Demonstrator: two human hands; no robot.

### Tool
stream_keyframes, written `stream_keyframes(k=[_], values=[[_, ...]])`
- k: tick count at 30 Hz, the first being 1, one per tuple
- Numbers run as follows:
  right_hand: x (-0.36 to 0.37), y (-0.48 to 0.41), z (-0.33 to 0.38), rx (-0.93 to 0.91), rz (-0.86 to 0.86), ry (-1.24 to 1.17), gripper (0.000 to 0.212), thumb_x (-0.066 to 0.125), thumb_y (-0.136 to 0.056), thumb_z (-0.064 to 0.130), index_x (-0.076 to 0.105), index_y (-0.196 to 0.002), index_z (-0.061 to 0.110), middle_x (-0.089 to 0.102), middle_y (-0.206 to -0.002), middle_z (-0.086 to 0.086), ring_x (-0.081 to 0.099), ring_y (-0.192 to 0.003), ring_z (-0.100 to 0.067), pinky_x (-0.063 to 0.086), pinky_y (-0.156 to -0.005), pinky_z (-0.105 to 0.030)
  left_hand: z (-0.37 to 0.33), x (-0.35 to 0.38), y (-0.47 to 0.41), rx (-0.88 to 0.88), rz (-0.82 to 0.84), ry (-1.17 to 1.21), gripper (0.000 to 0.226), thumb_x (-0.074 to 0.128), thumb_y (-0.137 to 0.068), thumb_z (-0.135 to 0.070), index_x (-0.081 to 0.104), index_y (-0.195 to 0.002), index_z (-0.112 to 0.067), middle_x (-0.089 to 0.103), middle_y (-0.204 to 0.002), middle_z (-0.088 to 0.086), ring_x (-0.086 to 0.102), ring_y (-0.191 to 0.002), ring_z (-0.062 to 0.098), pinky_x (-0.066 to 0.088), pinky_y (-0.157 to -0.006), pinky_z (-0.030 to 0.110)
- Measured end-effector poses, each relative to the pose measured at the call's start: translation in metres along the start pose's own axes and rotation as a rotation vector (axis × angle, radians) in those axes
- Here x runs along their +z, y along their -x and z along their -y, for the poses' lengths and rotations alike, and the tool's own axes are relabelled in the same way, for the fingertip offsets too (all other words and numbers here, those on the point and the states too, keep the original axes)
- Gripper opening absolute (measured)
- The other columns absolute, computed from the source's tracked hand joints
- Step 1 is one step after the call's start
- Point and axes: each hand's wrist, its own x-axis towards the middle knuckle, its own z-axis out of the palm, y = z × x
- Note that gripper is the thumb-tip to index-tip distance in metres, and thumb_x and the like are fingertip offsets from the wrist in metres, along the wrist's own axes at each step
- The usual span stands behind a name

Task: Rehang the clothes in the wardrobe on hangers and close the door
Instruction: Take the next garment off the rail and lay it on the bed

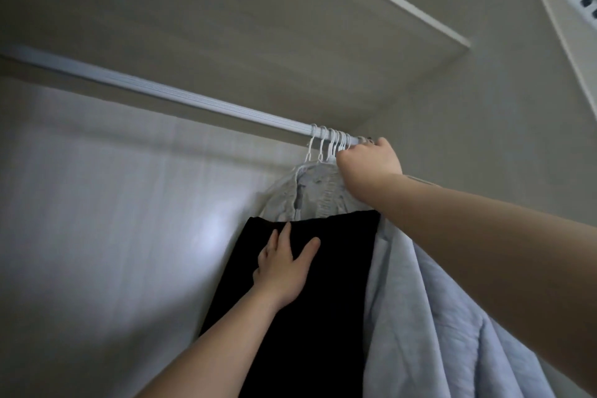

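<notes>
Progress: clothes hang bunched at right end of rail [161, 97]: grey garment [318, 194], black garment [307, 333], pale blue shirt [420, 317]. Likely left: settle last hanger, close door. Right hand [368, 168] raised, fingers clenched on hanger hooks [326, 144] at rail. Left hand [284, 271] lower, fingers released, spread flat against black garment.

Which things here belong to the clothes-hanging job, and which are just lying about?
Job: white plastic hanger hooks, long white rail, black cloth garment, pale blue cloth garment, grey shirt, left hand, right hand.
Just there: beige wooden shelf above.
</notes>
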Motion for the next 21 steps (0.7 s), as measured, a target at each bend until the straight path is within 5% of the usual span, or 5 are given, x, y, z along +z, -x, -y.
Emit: stream_keyframes(k=[16,21], values=[[-0.003,-0.018,0.014,0.088,-0.08,-0.253,0.027,0.042,-0.097,0.012,0.053,-0.121,0.006,0.062,-0.108,-0.017,0.057,-0.097,-0.039,0.029,-0.075,-0.039,0.007,0.004,-0.008,0.016,-0.168,0.064,0.085,0.032,-0.087,-0.079,0.006,-0.157,-0.039,-0.005,-0.167,-0.008,-0.004,-0.152,0.02,0.007,-0.119,0.052],[-0.015,-0.024,0.009,0.125,-0.063,-0.34,0.007,0.041,-0.097,0.016,0.043,-0.09,0.015,0.044,-0.078,-0.009,0.039,-0.072,-0.036,0.03,-0.071,-0.039,0.001,-0.007,-0.013,0.048,-0.216,0.035,0.084,0.03,-0.087,-0.079,0.006,-0.157,-0.039,-0.006,-0.167,-0.008,-0.006,-0.152,0.02,0.006,-0.119,0.051]])
